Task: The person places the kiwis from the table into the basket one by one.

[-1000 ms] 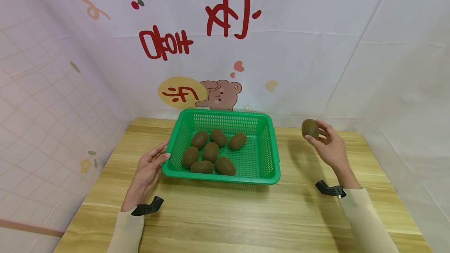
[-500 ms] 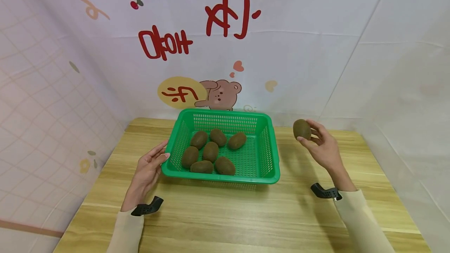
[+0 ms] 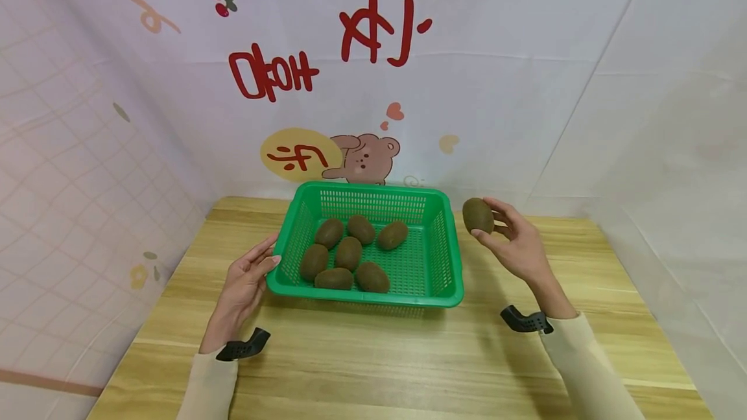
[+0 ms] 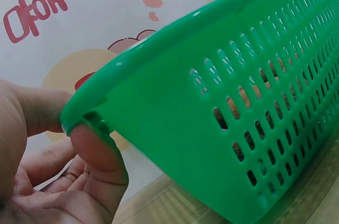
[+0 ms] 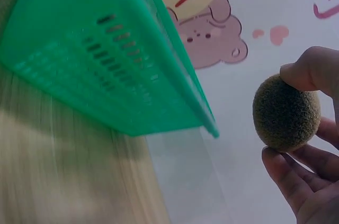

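Right grip [image 3: 516,245] pinches kiwi [image 3: 478,215] beside basket [image 3: 434,291]

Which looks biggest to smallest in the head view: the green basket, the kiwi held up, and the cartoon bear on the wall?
1. Green basket, by far.
2. Cartoon bear, though it is farther from the camera.
3. Held kiwi, pinched in the right hand.
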`<state>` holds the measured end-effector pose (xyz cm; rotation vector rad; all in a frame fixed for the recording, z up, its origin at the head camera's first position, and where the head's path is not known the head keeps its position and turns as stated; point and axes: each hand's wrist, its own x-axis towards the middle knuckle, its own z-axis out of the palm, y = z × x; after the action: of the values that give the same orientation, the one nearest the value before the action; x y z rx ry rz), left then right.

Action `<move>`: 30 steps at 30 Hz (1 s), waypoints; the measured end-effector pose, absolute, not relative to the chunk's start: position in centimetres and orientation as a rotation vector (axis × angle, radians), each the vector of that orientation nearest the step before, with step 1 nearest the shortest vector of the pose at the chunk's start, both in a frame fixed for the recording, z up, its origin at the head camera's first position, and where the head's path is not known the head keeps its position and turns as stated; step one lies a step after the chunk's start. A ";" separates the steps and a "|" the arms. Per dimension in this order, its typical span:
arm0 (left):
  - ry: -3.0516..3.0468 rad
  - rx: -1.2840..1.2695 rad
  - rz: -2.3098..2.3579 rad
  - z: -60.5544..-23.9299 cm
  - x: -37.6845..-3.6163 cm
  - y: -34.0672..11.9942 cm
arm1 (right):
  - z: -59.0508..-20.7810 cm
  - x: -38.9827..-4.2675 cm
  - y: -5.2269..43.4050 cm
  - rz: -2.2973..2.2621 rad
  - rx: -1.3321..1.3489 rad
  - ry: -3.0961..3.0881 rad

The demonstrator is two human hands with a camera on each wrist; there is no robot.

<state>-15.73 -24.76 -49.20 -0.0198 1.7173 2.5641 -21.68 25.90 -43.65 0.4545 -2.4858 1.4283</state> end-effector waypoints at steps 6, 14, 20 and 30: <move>1.716 -0.012 2.565 -49.4 -15.7 -24.8 | -43.2 -21.7 24.4 1.429 0.550 -2.481; 1.737 -0.037 2.566 -49.5 -15.8 -24.8 | -42.8 -21.6 22.7 1.430 0.646 -2.497; 1.732 -0.027 2.554 -49.3 -15.9 -24.7 | -42.6 -21.6 21.5 1.406 0.714 -2.517; 1.727 -0.023 2.553 -49.3 -15.7 -24.9 | -42.6 -21.3 20.0 1.369 0.775 -2.574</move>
<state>-15.71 -24.87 -49.31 -0.0232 1.7267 2.5534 -21.27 19.99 -42.60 0.7747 -2.5735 1.3687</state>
